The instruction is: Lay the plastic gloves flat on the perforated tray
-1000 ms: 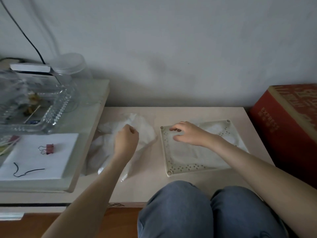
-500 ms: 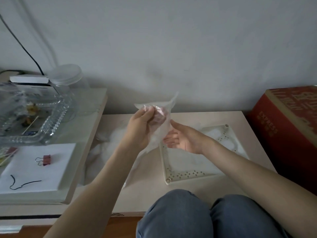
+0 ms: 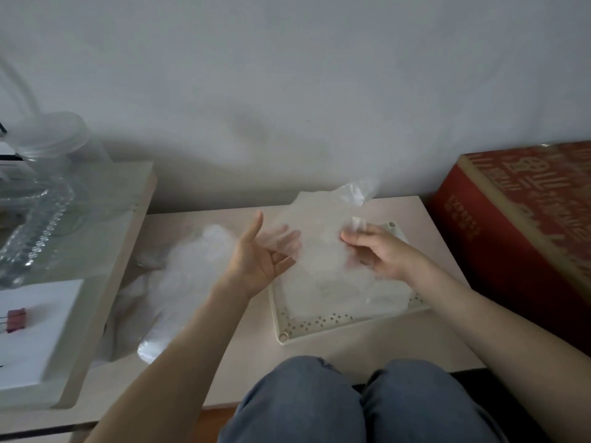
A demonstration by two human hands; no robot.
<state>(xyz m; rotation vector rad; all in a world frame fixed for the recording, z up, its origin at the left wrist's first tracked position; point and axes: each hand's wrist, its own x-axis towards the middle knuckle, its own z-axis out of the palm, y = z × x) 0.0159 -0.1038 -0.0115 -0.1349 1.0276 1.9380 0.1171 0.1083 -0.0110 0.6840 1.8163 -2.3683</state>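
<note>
A clear plastic glove [image 3: 319,219] hangs spread in the air above the cream perforated tray [image 3: 319,327], its top corner blurred. My right hand [image 3: 380,254] pinches the glove's right edge with curled fingers. My left hand [image 3: 259,257] is palm up with the thumb raised, and its straight fingers lie behind the glove's left side. Other gloves [image 3: 339,289] lie flat on the tray under the held one. A loose pile of gloves [image 3: 179,276] sits on the table to the left of the tray.
A red box [image 3: 518,225] stands close to the tray's right side. On the raised shelf [image 3: 121,251] at the left are a glass dish [image 3: 35,225], a clear jar [image 3: 57,145] and white paper with a red binder clip [image 3: 14,318]. My knees [image 3: 351,404] are at the table's front edge.
My left hand lifted a glove from the pile and carried it over the tray. My right hand rose from the tray and took its right edge. The glove is spread between both hands now.
</note>
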